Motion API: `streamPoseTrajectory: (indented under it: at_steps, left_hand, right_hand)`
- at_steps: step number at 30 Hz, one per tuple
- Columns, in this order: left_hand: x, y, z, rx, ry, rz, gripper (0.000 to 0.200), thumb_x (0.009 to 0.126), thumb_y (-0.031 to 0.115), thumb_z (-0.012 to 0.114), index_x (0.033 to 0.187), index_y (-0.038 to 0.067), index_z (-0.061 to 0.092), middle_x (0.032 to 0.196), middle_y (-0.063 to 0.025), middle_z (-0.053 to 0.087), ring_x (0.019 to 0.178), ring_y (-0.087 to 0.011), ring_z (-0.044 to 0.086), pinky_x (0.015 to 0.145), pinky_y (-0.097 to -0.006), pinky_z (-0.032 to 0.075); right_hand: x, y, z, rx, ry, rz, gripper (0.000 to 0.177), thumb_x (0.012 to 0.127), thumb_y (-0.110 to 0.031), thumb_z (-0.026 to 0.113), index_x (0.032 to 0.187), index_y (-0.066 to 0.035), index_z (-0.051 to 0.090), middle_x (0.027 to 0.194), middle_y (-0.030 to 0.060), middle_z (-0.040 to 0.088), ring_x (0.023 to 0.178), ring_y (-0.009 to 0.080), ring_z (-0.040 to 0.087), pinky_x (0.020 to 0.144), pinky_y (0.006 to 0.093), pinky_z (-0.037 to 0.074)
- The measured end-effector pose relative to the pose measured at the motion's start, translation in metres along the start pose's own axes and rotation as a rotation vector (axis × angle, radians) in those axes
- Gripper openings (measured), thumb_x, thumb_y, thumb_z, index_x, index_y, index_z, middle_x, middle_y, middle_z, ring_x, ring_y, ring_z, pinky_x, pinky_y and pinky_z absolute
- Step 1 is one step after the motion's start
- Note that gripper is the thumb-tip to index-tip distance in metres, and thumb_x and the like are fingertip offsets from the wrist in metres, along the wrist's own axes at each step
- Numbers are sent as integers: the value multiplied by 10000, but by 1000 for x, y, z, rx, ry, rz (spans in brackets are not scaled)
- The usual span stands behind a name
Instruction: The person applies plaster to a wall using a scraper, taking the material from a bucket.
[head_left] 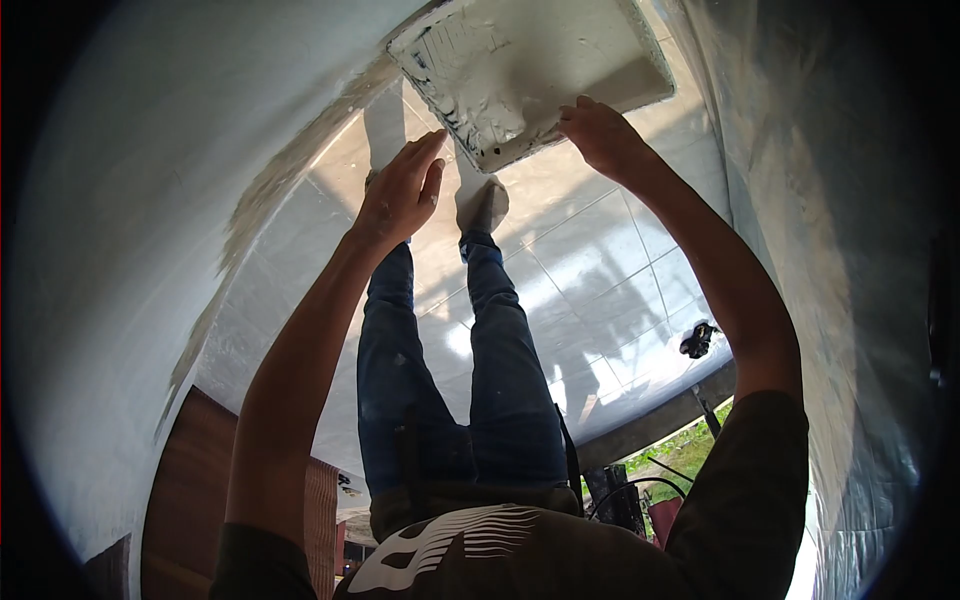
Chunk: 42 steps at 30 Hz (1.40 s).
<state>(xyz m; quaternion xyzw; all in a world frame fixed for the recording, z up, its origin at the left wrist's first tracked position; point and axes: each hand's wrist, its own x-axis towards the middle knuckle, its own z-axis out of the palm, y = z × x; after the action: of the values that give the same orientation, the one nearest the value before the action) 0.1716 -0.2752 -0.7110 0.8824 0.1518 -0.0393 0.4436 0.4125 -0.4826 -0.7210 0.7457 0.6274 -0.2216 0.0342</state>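
A paint tray (pixel 520 75) coated with wet whitish paint or filler is at the top of the head view, just beyond my feet. Beside its left edge is my left hand (pixel 402 195), fingers stretched out and thumb apart, holding nothing. My right hand (pixel 607 145) is at the tray's near edge with its fingers curled and pinched at the rim. Its fingertips overlap the tray, and their underside is hidden. Pale smears mark the fingers.
Glossy floor tiles (pixel 590 260) lie under my shoe (pixel 483 205) and legs. A pale wall (pixel 130 250) curves up on the left. Clear plastic sheeting (pixel 800 200) hangs on the right. A small black object (pixel 698 340) sits on the floor near my right arm.
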Motion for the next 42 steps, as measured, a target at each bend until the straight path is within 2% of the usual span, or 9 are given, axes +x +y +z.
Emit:
streamPoseTrajectory:
  at_steps: [4,8,18,21,25,27,32,34,42]
  left_hand:
    - [0,5,-7,-22,-22,-45,392,995,109,510,1376,22,488,1296,-217,587,1157,-384,593,972,-430,485]
    - [1,3,-3,-21,-40,-55,391,996,115,511,1374,20,490,1306,-217,584,1162,-380,594,981,-429,481]
    - [10,-12,-15,42,33,-12,377,983,125,525,1347,28,511,1305,-196,591,1155,-370,602,962,-430,515]
    - [11,-12,-21,38,34,-35,381,988,133,518,1355,34,508,1316,-196,586,1168,-373,594,983,-432,503]
    - [14,-17,-23,34,23,-55,386,992,141,510,1364,40,505,1325,-198,581,1181,-374,586,1004,-437,489]
    - [13,-19,-26,30,18,-65,392,994,147,506,1372,44,500,1338,-200,573,1193,-374,580,1011,-439,483]
    - [13,-25,-30,28,13,-74,395,996,152,501,1376,42,497,1349,-204,567,1213,-378,567,1019,-434,479]
    - [12,-27,-31,23,12,-66,395,997,152,500,1376,43,497,1352,-205,565,1219,-379,564,1022,-432,477]
    - [11,-34,-40,-9,-2,-94,394,1010,160,512,1384,34,505,1339,-230,572,1251,-370,551,1070,-405,425]
  right_hand:
    - [6,0,-17,125,151,57,90,850,-57,568,844,-48,657,961,72,627,957,277,602,853,396,537]
    - [0,-19,12,38,4,-25,103,842,-33,566,885,-30,660,951,99,625,963,287,597,854,400,534]
    - [13,-34,14,222,65,39,142,867,13,552,969,11,651,945,152,635,955,347,582,856,447,492]
    - [25,-45,-4,340,387,230,161,887,-1,568,1021,17,655,956,150,656,908,310,629,814,429,519]
    - [49,-52,-4,921,634,596,218,860,-20,564,1048,23,666,880,150,715,722,259,720,681,345,566]
    - [69,-58,0,1545,819,788,194,843,6,567,1004,62,659,846,119,719,746,214,740,683,310,569]
    - [108,-52,35,1547,847,925,214,839,20,589,1034,90,641,991,148,702,816,251,734,738,328,604]
    - [116,-54,29,989,809,1101,205,776,-81,638,918,66,627,838,203,714,773,313,732,730,383,568]
    - [146,-32,12,991,816,1160,235,749,-80,593,923,56,674,869,231,713,854,332,718,785,392,563]
